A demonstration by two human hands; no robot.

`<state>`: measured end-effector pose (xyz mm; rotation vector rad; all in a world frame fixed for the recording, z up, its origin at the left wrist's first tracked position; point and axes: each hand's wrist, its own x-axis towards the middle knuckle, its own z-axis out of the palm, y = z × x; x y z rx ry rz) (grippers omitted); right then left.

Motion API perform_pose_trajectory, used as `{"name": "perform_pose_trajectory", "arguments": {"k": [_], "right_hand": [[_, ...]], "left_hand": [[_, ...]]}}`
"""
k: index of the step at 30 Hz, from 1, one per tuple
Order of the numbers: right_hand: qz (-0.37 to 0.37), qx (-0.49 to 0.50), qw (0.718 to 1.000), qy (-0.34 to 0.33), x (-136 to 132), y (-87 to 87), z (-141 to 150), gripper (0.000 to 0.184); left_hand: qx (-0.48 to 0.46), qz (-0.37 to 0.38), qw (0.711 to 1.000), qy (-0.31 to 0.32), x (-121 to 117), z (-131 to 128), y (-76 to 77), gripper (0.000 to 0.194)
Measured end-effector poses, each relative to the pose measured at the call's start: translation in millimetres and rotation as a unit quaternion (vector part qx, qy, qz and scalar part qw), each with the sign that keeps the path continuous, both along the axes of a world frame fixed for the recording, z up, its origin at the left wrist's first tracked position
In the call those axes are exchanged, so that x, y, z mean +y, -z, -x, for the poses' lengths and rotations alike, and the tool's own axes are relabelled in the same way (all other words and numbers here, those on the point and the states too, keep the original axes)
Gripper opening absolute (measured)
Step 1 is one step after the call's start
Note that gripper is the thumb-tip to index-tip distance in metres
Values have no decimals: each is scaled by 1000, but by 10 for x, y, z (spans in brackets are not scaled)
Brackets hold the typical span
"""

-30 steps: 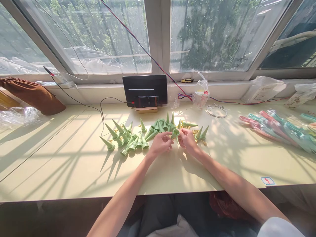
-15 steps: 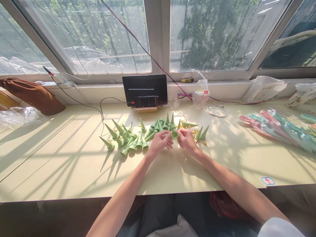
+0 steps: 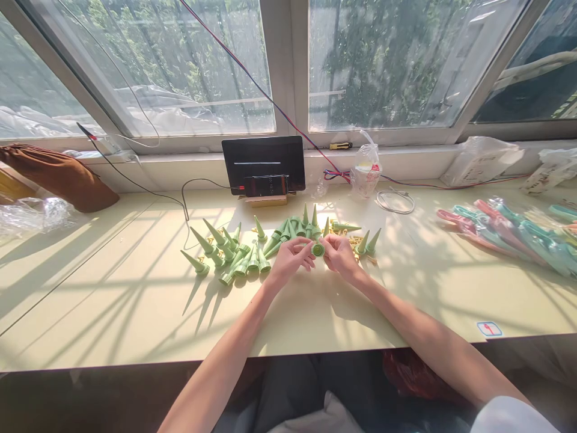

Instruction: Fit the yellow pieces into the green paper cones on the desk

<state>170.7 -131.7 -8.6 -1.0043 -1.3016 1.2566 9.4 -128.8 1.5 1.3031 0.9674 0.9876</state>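
A green cone-shaped plastic spike (image 3: 318, 249) is held with its round open end facing me. My left hand (image 3: 294, 260) pinches its rim from the left, fingers curled. From the other side, my right hand (image 3: 341, 255) grips the same spike with thumb and fingers. Its pointed part is hidden behind the rim and my fingers. Several more green spikes (image 3: 219, 231) stand or lie in a cluster to the left of and behind my hands. Small yellow pieces (image 3: 356, 242) lie scattered among them, and two upright spikes (image 3: 373, 242) are just right of my right hand.
A dark tablet (image 3: 264, 153) and a phone (image 3: 265, 186) lean on a small stand at the back. Beside them are a bagged cup (image 3: 366, 171) and a coiled cable (image 3: 395, 202). Wrapped pink and teal items (image 3: 509, 234) lie right; a brown bag (image 3: 58, 177) rests left.
The spike has tilted slightly in my fingers, so its round end faces me more directly and sits a little lower. Both hands stay nearly in place.
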Motion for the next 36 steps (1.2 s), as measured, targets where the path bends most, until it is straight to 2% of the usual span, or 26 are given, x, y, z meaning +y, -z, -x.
{"name": "perform_pose_trajectory", "arguments": {"k": [13, 22, 32, 36], "right_hand": [[17, -44, 999, 15, -12, 32, -5, 38], [15, -40, 999, 13, 2, 47, -1, 41], [15, -69, 997, 15, 12, 73, -11, 39], [22, -73, 997, 21, 16, 79, -9, 39]], "left_hand": [[21, -61, 998, -4, 0, -6, 2, 43], [51, -110, 993, 4, 19, 14, 32, 43], [165, -197, 966, -29, 27, 43, 62, 39], [178, -215, 959, -42, 40, 43, 95, 40]]}}
